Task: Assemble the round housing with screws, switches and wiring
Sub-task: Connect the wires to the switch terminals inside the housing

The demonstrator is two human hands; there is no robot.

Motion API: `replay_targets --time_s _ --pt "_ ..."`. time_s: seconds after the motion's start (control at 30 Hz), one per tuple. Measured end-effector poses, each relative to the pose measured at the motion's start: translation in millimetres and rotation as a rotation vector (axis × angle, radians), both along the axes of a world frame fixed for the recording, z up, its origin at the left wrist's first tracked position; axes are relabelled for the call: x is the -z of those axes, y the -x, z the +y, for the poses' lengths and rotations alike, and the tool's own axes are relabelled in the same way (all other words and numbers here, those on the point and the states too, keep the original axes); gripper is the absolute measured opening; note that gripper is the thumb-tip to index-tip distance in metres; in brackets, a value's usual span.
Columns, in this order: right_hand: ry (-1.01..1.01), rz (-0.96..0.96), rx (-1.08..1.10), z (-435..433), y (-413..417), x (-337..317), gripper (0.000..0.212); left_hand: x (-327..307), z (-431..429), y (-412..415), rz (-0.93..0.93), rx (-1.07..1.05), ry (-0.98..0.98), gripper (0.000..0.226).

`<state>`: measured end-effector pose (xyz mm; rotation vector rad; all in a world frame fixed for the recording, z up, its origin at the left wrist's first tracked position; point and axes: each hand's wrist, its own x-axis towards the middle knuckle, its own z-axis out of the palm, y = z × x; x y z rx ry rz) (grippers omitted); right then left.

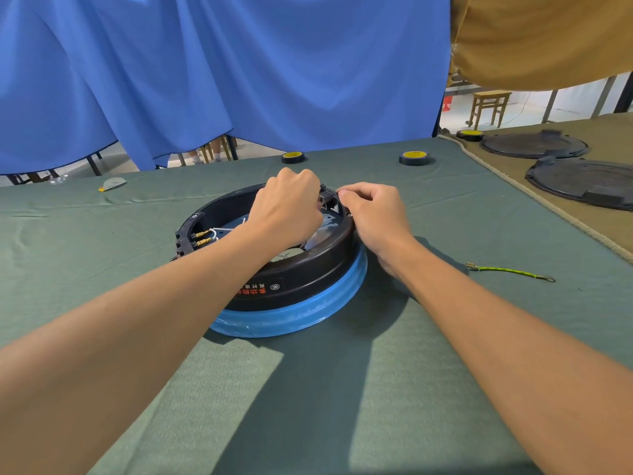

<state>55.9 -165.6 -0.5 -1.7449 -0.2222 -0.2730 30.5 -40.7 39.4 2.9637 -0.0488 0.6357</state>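
A green cloth (342, 389) covers the counter, and a tan cloth (613, 217) with a corded edge covers the one beside it on the right. Two rolls of tape (293, 157) (414, 158) with yellow cores lie near the far edge of the green cloth, and a third roll (470, 134) lies on the tan one. Two dark round plates (534, 145) (582, 183) rest there too. A blue curtain (222, 63) hangs behind, beside a brown drape (541, 36). A wooden stool (489, 104) stands beyond.
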Motion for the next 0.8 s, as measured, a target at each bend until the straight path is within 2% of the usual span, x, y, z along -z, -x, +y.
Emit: replay_targets --time_s 0.23,0.37,0.43,0.5,0.57,0.67,0.8 --pt "0.039 -0.014 -0.009 -1.4 -0.5 -1.4 0.018 -2.5 -3.8 4.2 0.018 -0.004 -0.027 0.017" --pt "0.131 -0.039 -0.058 -8.9 3.2 -6.6 0.016 -8.8 -9.4 16.2 -0.005 -0.062 -0.16 0.017" --pt "0.207 -0.071 -0.037 -14.9 4.6 -12.9 0.018 -13.6 -17.4 25.9 -0.078 -0.069 -0.185 0.031" --pt "0.278 -0.11 0.004 -25.9 4.8 -22.7 0.019 -14.9 -24.7 31.6 -0.111 -0.008 -0.11 0.031" --pt "0.353 -0.126 0.006 -43.4 4.8 -30.3 0.017 -12.5 -30.3 34.8 -0.062 0.082 -0.007 0.035" --pt "0.483 -0.057 -0.035 -77.7 7.9 -31.9 0.016 -6.3 -31.9 36.2 0.059 0.206 0.001 0.036" --pt "0.759 0.021 -0.066 -114.6 20.1 -24.3 0.016 -4.7 -29.4 33.0 0.098 0.239 0.04 0.031"
